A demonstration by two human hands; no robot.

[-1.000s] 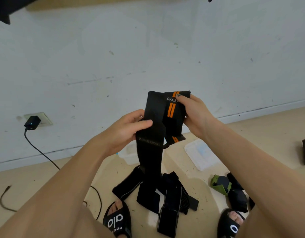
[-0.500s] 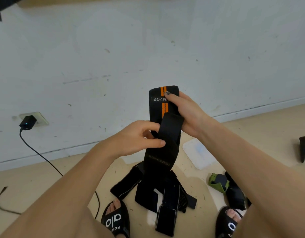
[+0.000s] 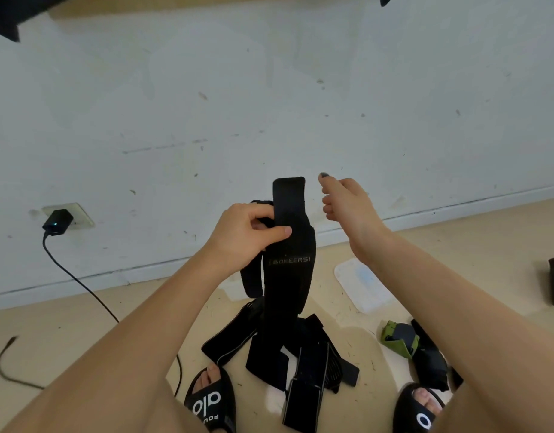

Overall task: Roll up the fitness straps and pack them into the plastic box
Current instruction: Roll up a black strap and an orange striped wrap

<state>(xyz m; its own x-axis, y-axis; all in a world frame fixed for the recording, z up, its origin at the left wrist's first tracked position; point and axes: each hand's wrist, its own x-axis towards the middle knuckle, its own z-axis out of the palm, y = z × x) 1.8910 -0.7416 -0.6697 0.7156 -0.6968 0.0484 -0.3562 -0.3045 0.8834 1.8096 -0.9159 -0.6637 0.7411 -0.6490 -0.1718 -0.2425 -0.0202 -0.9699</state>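
Fitness strap (image 3: 289, 245): black woven elastic, flat, limp, printed lettering; frame centre, its tail trailing to the floor pile. Left hand (image 3: 247, 235) pinches it near the top; right hand (image 3: 344, 207) beside it, fingers loosely apart, holding nothing. Best rolled tight from the top, edges aligned. Plastic box (image 3: 363, 285): translucent, right of centre.

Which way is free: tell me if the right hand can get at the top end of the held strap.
Probably yes. The right hand hovers empty just right of the strap, whose top end stands free above the left hand; nothing lies between them.
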